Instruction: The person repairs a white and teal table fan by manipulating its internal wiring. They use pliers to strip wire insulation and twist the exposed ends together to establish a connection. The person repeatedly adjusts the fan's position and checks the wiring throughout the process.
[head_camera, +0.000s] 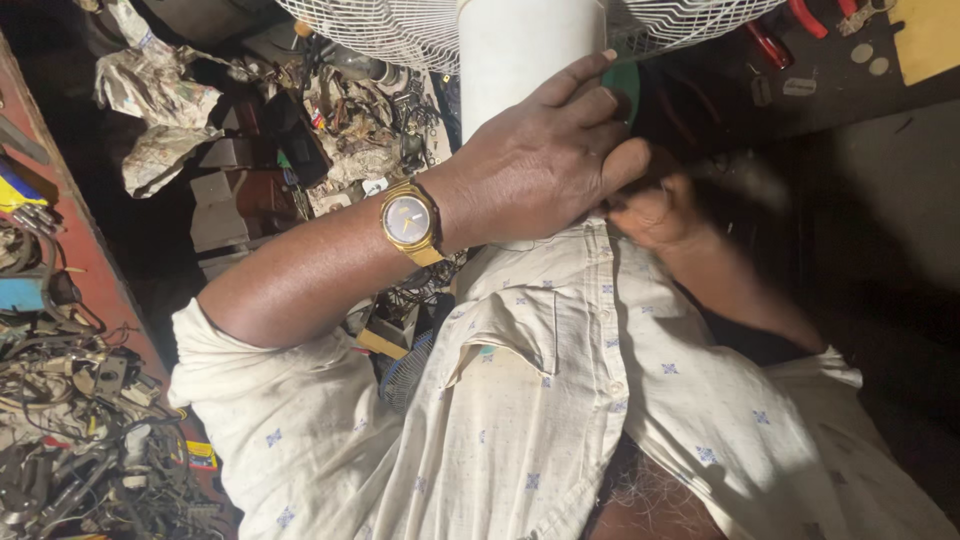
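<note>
Far left: a red shelf edge (95, 262) runs down the frame; below it a heap of tangled wires and metal parts (80, 420), too knotted to tell piece from piece; it is cut off by the left and bottom edges
Upper left: crumpled paper (150, 95) and dark clutter in shadow, hard to make out
Left hand: the left hand (545, 160), with a gold wristwatch (410, 220) on the wrist, lies flat with fingers curled round the white cylinder (525, 60); it is touching and gripping the cylinder's right side
White cylinder: upright at top centre, close before the chest; its top is cut off by the frame; its foot is hidden behind the hand
Fan guard: a white wire fan guard (400, 35) spreads behind the cylinder to both sides, cut off above
Green part: a green piece (625, 85) shows just beyond the fingertips, mostly hidden
Right hand: the right hand (655, 210) is blurred, just below the left hand; whether it holds anything cannot be told
Right: dark open floor; red-handled tools (790, 25) at the top edge
</note>
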